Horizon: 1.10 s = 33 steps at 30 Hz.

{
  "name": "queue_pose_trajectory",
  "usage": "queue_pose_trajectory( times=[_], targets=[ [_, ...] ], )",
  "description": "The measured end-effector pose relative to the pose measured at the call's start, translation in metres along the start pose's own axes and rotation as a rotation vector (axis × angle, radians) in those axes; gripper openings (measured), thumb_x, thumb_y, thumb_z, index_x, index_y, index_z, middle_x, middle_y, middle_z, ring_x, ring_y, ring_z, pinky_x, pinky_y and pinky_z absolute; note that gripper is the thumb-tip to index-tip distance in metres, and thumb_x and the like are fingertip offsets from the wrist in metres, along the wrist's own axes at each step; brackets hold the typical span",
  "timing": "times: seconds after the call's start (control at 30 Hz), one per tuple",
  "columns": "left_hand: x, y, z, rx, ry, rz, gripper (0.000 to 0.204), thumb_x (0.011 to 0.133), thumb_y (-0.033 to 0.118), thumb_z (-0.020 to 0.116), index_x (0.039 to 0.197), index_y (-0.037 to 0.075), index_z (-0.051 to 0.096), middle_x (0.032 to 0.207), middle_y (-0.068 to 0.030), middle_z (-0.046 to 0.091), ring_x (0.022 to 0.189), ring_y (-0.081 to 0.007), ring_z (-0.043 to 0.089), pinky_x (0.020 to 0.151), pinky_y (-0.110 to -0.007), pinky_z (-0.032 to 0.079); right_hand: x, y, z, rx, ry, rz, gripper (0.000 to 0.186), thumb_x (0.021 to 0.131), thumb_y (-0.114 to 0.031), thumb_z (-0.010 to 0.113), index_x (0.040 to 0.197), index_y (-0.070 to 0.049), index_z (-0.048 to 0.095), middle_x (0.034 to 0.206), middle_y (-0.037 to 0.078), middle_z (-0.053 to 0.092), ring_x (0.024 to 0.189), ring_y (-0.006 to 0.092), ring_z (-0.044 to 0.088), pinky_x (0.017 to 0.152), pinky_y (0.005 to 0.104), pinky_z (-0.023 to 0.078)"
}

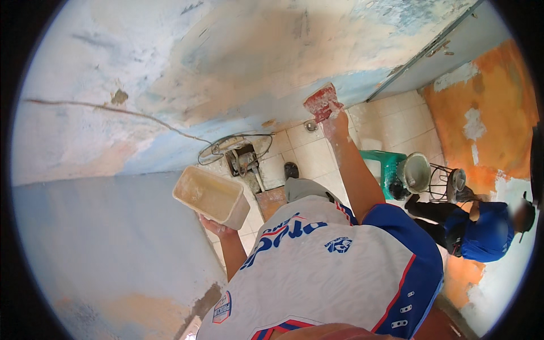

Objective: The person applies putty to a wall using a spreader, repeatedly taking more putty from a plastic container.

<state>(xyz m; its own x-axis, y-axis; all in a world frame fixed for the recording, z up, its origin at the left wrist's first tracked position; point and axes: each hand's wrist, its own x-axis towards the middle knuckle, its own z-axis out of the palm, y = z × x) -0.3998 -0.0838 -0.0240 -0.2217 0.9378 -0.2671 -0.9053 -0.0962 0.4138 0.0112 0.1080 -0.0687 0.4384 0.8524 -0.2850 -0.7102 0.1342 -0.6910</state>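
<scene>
My left hand [218,228] grips a beige rectangular plastic tub [237,211] from below, at its near side. The tub is tilted so its inside shows, smeared with a pale coating. Out ahead, my right hand [336,122] is closed around a red putty knife [320,101] caked with white filler. The knife is close to the patchy wall [238,62] near its lower part; whether it touches cannot be made out. White residue covers the fingers of my right hand.
A loose cable [153,118] hangs along the wall toward a dark box [242,160] on the tiled floor [311,156]. Right of me are a green plastic stool [388,164], a grey bucket [416,172] and a black metal stand [439,184]. Another person [487,235] in blue is at the far right.
</scene>
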Motion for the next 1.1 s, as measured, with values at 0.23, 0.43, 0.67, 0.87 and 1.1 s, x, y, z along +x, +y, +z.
queue_pose_trajectory(
  times=[0.23,0.43,0.67,0.87,1.1],
  targets=[
    [0.056,0.039,0.017,0.194,-0.114,0.071,0.054,0.099,0.043,0.039,0.134,0.004,0.051,0.128,-0.0122,0.061,0.114,-0.0308,0.061,0.095,-0.049,0.051,0.062,-0.026,0.000,-0.227,0.228,-0.171,0.022,0.098,-0.008,0.053,0.116,0.004,0.057,0.110,0.012,0.064,0.100,0.0205,0.062,0.089,0.0320,0.050],
    [0.074,0.053,0.043,0.278,-0.023,-0.017,0.054,0.096,0.044,0.039,0.133,0.007,0.053,0.125,-0.0088,0.062,0.115,-0.0290,0.060,0.096,-0.050,0.050,0.109,-0.028,0.031,-0.379,0.368,-0.658,0.041,0.099,-0.009,0.048,0.136,0.006,0.052,0.135,0.019,0.058,0.125,0.0277,0.056,0.106,0.0342,0.041],
    [0.115,0.084,0.023,0.358,-0.183,-0.123,0.055,0.096,0.045,0.037,0.135,0.009,0.052,0.130,-0.0082,0.060,0.119,-0.0298,0.057,0.100,-0.049,0.047,0.113,0.058,0.131,-0.820,0.587,-0.819,0.035,0.093,-0.013,0.054,0.124,0.002,0.060,0.094,0.026,0.067,0.081,0.0416,0.064,0.073,0.0426,0.050],
    [0.125,0.086,0.063,0.337,0.075,-0.137,0.055,0.097,0.046,0.038,0.135,0.008,0.051,0.132,-0.0087,0.059,0.121,-0.0288,0.055,0.102,-0.048,0.045,0.005,0.133,0.153,-0.912,0.278,-0.730,0.051,0.090,-0.003,0.056,0.140,-0.011,0.053,0.096,0.023,0.068,0.073,0.0280,0.064,0.071,0.0372,0.052],
    [0.150,0.115,0.044,0.266,-0.006,-0.212,0.057,0.096,0.048,0.041,0.136,0.009,0.051,0.135,-0.0091,0.057,0.123,-0.0293,0.054,0.103,-0.048,0.044,0.070,0.015,0.079,-1.011,0.753,-0.938,0.048,0.088,0.001,0.050,0.135,-0.001,0.055,0.093,0.028,0.068,0.072,0.0397,0.066,0.065,0.0405,0.050]
  ],
)
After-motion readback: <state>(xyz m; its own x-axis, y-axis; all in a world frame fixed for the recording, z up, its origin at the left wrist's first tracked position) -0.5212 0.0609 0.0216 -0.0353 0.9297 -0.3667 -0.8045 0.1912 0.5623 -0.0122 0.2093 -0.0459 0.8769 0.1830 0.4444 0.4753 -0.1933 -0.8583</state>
